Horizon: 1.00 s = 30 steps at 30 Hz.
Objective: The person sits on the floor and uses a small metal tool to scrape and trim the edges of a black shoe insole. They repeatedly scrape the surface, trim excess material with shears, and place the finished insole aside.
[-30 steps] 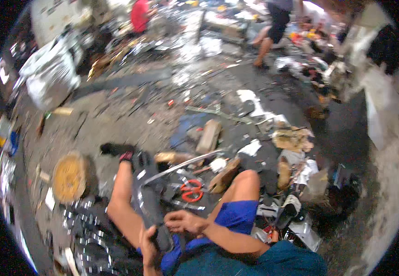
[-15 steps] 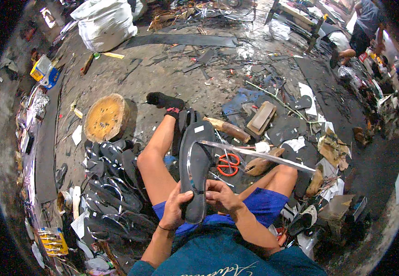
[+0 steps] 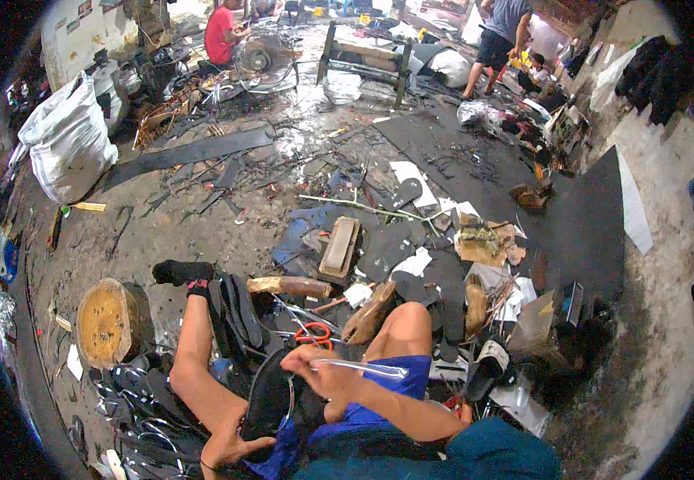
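Note:
A black flip-flop point(image 3: 267, 400) stands tilted over my lap, its toe end pointing away from me. My left hand point(image 3: 233, 438) grips its near left edge, thumb and fingers closed on it. Over the sole's right side, my right hand point(image 3: 321, 374) has its fingers bent together on a shiny clear strap point(image 3: 371, 369). The strap's loose end sticks out to the right above the blue shorts. My right hand hides part of the sole. Just beyond it lie red-handled scissors point(image 3: 315, 334).
A pile of black flip-flops point(image 3: 151, 420) lies to my left, near a round wood block point(image 3: 109, 322). Ahead are a wooden stick point(image 3: 289, 286), a rectangular block point(image 3: 340, 246) and scattered scraps. Farther off stand a white sack point(image 3: 67, 144) and a low wooden frame point(image 3: 363, 64); other people are beyond.
The view has swung up and to the right. My right hand has left the flip-flop's near end and moved up to the strap. My left hand still holds the flip-flop.

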Each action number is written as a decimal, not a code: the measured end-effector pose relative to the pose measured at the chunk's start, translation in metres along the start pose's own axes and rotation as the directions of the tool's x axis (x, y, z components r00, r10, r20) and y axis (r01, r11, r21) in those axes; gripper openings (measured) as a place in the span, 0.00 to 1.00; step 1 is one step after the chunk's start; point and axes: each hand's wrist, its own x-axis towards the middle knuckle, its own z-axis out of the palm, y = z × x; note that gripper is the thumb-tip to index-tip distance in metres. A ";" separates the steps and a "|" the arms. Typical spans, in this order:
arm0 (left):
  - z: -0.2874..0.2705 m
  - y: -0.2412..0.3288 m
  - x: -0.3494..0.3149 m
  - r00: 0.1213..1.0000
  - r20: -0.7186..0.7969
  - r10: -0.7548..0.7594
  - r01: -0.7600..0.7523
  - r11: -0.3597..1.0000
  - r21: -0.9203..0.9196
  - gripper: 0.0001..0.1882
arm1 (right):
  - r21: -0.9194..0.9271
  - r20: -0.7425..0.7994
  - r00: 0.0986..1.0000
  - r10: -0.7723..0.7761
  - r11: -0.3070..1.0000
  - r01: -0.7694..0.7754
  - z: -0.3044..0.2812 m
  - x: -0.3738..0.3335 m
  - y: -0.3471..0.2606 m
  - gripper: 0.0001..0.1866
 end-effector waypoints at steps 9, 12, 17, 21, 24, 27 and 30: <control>0.014 -0.018 -0.026 0.630 -0.685 -0.365 -0.149 0.809 -0.568 0.30 | 0.915 -0.051 0.742 0.669 0.328 -0.233 -0.024 -0.010 0.024 0.14; 0.035 -0.024 -0.007 0.431 -0.554 -0.712 -0.231 0.506 -0.831 0.27 | 0.067 -0.029 0.957 0.290 0.955 -0.288 0.009 -0.016 -0.007 0.11; 0.059 -0.002 -0.007 0.847 -0.429 -0.313 0.057 0.857 -0.513 0.31 | -0.274 0.135 0.965 0.227 0.944 -0.183 0.025 -0.028 -0.043 0.09; 0.050 0.009 -0.009 0.898 -0.361 -0.250 0.053 0.877 -0.477 0.36 | -0.230 -0.007 0.987 0.163 0.960 -0.160 0.019 -0.031 -0.050 0.07; 0.046 0.008 -0.006 0.918 -0.358 -0.172 0.009 0.911 -0.413 0.33 | -0.275 0.120 0.989 0.092 0.960 -0.056 0.015 -0.034 -0.053 0.06; 0.049 0.005 -0.005 0.918 -0.360 -0.167 0.004 0.911 -0.413 0.34 | -0.265 0.076 0.994 0.081 0.962 -0.058 0.013 -0.037 -0.055 0.06; 0.050 0.005 -0.005 0.921 -0.354 -0.163 -0.027 0.880 -0.474 0.34 | -0.246 0.062 0.995 0.082 0.967 -0.064 0.012 -0.038 -0.057 0.06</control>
